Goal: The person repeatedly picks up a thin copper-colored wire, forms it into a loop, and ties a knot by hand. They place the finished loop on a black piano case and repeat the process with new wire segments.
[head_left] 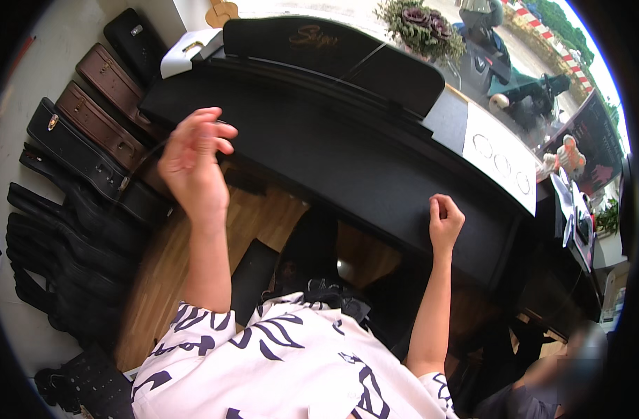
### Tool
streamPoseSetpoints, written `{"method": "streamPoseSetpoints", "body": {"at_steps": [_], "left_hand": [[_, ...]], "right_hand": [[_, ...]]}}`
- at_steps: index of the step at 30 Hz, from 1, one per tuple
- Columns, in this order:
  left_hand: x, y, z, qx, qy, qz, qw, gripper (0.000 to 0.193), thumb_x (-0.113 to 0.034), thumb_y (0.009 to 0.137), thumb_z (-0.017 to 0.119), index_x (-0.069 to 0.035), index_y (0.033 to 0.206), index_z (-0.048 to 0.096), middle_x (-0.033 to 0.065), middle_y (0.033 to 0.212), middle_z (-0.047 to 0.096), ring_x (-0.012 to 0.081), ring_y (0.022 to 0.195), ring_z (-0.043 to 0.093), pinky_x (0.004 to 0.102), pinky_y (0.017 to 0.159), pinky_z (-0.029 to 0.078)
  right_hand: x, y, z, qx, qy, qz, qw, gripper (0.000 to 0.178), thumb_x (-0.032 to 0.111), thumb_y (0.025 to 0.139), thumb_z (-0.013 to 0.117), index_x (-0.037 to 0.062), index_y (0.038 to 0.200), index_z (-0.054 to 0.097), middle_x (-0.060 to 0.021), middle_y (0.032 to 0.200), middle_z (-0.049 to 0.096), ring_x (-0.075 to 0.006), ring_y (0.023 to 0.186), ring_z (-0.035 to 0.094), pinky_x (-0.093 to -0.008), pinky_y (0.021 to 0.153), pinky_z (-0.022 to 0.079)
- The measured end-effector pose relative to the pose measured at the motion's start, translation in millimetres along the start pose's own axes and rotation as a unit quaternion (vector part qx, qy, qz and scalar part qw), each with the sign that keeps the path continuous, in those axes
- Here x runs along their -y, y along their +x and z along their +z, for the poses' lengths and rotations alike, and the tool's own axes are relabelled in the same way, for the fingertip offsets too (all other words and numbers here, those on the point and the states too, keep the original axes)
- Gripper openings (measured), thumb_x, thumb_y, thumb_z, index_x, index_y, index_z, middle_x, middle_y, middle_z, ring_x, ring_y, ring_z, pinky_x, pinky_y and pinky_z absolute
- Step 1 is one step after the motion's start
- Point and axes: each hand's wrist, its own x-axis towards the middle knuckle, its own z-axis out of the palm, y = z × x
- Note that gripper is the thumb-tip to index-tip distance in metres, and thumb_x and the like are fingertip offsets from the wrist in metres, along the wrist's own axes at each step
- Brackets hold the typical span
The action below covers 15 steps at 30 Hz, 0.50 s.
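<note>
My left hand (197,157) is raised over the left end of a long black piano-like cabinet (319,157) with a flat, closed top. Its fingers are bent but apart. A thin dark line shows beside them, and whether the hand touches it I cannot tell. My right hand (446,220) hovers at the front edge on the right, fingers curled together in a pinch. Whatever may be between those fingertips is too small to make out. Behind the flat top stands a black music rest (333,59) with gold lettering.
Hard instrument cases in black and brown (99,126) and several soft black bags (68,258) line the left wall. A white sheet (497,157) with three rings lies at the right end. Behind stands a purple plant (424,28). Another person (543,384) is at lower right.
</note>
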Motion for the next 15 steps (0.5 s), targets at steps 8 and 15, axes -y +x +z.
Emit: {"method": "streamPoseSetpoints", "body": {"at_steps": [8, 15], "left_hand": [[36.3, -181.0, 46.5, 0.199, -0.097, -0.408, 0.885, 0.015, -0.003, 0.085, 0.078, -0.008, 0.1, 0.079, -0.0064, 0.075, 0.052, 0.0029, 0.065, 0.042, 0.0198, 0.057, 0.033], [24.2, -216.7, 66.4, 0.319, -0.037, -0.476, 0.818, 0.015, -0.006, 0.089, 0.074, -0.004, 0.103, 0.077, -0.0058, 0.073, 0.048, 0.0015, 0.063, 0.04, 0.0203, 0.054, 0.029]], "right_hand": [[111.6, -76.7, 27.8, 0.226, 0.423, 0.097, 0.872, 0.034, 0.001, 0.095, 0.05, -0.0031, 0.128, 0.054, -0.0096, 0.1, 0.068, -0.0178, 0.091, 0.066, -0.0278, 0.086, 0.05], [101.8, -119.9, -2.9, 0.26, 0.372, 0.262, 0.852, 0.021, 0.016, 0.099, 0.048, -0.0026, 0.099, 0.06, 0.0, 0.072, 0.051, -0.0077, 0.065, 0.042, -0.0237, 0.059, 0.036]]}}
